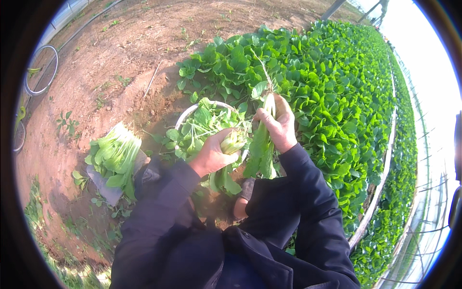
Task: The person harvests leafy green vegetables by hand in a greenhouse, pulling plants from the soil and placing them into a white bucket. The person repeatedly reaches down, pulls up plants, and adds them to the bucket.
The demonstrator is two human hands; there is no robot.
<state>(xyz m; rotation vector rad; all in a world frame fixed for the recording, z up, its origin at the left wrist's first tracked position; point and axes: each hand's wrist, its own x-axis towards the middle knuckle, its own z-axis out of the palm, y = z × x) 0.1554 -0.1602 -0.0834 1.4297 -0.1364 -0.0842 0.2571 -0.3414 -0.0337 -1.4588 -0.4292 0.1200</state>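
My left hand (213, 153) is closed around a bunch of leafy greens (234, 141), pale stem ends up and leaves hanging below the fist. In my right hand (277, 123) is a single leafy green plant (267, 104), held upside down between thumb and fingers. Its thin root (266, 70) points upward with soil at the crown, and its leaves droop below. Beneath both hands stands a white-rimmed round container (186, 115) heaped with loose leaves (202, 117). To the left, a stack of picked greens (117, 151) lies on a grey sheet (104, 184).
A dense bed of growing greens (335, 97) spreads ahead and right, with a pale pipe or strip (388, 159) running through it. Bare soil (119, 47) lies left. Wheels (55, 74) stand at the far left. More cut greens (85, 276) lie at lower left. My shoe (247, 188) is below the container.
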